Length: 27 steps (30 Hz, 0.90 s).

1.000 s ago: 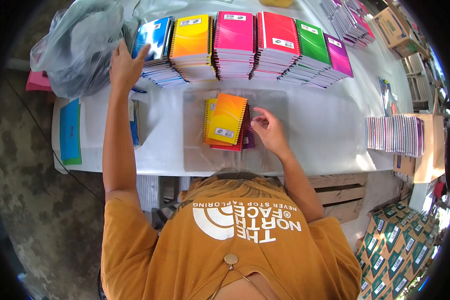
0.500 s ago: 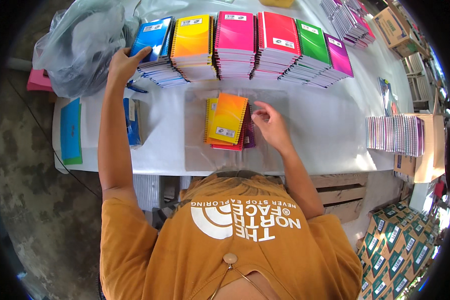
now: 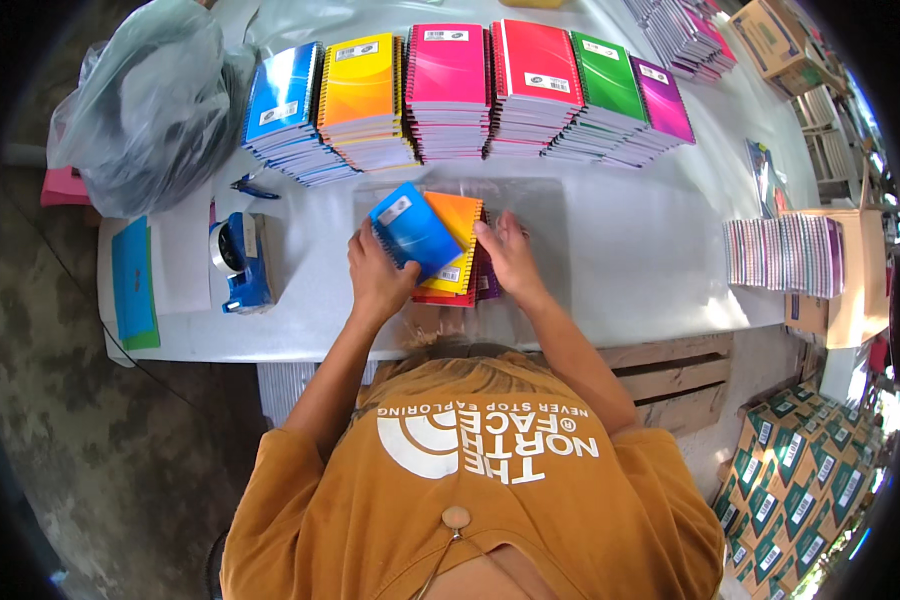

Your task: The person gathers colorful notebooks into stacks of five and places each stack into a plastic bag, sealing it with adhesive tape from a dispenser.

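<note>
My left hand [image 3: 375, 278] grips a blue spiral notebook [image 3: 408, 230] by its lower left corner and holds it tilted over a small stack topped by an orange notebook [image 3: 457, 250]. My right hand [image 3: 510, 255] rests flat against the right side of that stack. The stack lies on a clear plastic sleeve [image 3: 545, 215] on the white table [image 3: 650, 240]. Behind it runs a row of tall notebook stacks: blue [image 3: 285, 110], yellow [image 3: 362, 85], pink [image 3: 446, 80], red [image 3: 535, 75], green [image 3: 602, 85] and purple [image 3: 660, 100].
A blue tape dispenser [image 3: 240, 262] stands left of my left hand, with a pen [image 3: 253, 186] behind it. A grey plastic bag [image 3: 150, 110] fills the back left corner. Upright notebooks [image 3: 785, 255] line a cardboard box at the right edge. Green cartons [image 3: 800, 480] sit on the floor.
My left hand left the blue stack at the back and came down to the small stack with a blue notebook in it. My right hand stayed at the stack.
</note>
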Each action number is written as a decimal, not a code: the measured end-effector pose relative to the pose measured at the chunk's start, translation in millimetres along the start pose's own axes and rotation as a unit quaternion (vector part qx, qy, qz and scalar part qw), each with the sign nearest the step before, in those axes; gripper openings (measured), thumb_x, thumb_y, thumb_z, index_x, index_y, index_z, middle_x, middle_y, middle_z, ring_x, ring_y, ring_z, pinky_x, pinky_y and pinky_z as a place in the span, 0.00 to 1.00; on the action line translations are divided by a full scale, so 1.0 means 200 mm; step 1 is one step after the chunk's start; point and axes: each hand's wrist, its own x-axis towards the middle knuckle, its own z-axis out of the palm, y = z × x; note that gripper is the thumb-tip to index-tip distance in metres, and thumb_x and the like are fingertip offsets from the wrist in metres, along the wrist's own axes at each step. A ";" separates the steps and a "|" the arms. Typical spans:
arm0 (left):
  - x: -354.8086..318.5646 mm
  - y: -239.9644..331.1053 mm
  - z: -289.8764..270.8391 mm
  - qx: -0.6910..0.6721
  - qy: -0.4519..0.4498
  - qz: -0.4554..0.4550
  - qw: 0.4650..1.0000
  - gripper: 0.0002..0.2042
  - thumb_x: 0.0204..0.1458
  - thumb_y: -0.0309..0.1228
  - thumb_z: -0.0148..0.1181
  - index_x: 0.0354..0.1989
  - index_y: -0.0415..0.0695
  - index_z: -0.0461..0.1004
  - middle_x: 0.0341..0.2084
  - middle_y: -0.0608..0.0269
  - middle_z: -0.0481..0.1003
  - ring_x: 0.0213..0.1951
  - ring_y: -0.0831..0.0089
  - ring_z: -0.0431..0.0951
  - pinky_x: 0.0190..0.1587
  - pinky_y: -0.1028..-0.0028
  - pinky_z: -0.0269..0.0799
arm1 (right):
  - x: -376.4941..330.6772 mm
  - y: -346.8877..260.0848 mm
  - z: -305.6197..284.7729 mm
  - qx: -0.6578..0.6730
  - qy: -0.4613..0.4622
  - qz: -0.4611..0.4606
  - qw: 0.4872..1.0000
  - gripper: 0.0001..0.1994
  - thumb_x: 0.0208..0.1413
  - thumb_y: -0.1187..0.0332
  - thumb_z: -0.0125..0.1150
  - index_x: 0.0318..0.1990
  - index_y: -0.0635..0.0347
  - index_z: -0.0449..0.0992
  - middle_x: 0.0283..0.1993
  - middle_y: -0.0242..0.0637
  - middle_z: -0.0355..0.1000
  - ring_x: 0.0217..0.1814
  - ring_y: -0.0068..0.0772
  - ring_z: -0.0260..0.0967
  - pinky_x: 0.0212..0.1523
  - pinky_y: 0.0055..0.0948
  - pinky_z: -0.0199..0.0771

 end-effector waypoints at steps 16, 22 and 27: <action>0.50 0.14 -0.53 0.169 0.266 0.239 0.919 0.32 0.42 0.25 0.57 0.61 0.39 0.57 0.62 0.43 0.54 0.62 0.47 0.54 0.64 0.56 0.47 | -0.08 -0.10 0.03 -0.057 -0.018 0.026 0.998 0.33 0.60 0.64 0.49 0.66 0.70 0.41 0.68 0.59 0.44 0.71 0.52 0.39 0.68 0.40 0.39; 0.60 0.04 -0.87 0.212 0.190 0.227 0.931 0.13 0.51 0.29 0.57 0.46 0.55 0.77 0.38 0.64 0.78 0.42 0.66 0.76 0.48 0.65 0.65 | -0.07 -0.09 0.05 -0.069 -0.010 0.014 0.997 0.32 0.60 0.65 0.49 0.66 0.68 0.44 0.66 0.57 0.48 0.70 0.50 0.42 0.67 0.37 0.43; 0.39 0.31 -0.79 0.102 0.288 0.437 0.846 0.13 0.47 0.23 0.58 0.42 0.42 0.76 0.37 0.55 0.78 0.43 0.59 0.77 0.43 0.63 0.70 | 0.01 0.06 0.01 0.059 -0.014 -0.033 0.998 0.30 0.59 0.59 0.51 0.64 0.67 0.52 0.60 0.54 0.58 0.64 0.46 0.53 0.63 0.37 0.52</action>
